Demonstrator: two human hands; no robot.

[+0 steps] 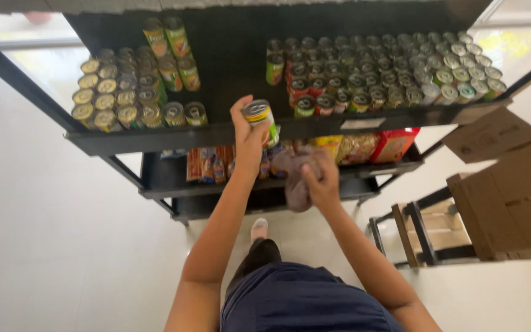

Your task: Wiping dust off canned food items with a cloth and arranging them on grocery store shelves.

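Note:
My left hand (248,138) grips a green-labelled tin can (260,115) at the front edge of the black top shelf (155,136). My right hand (322,179) holds a crumpled greyish cloth (297,184) just below that edge, a little to the right of the can. On the shelf, several cans with yellow and green labels (133,92) stand at the left. A larger block of cans (382,71) fills the right. The stretch of shelf between the two groups is bare.
Lower shelves hold packets: orange ones (207,165) at the left, yellow and red ones (370,146) at the right. An open cardboard box (511,190) rests on a small cart (416,230) at my right. Pale floor lies to the left.

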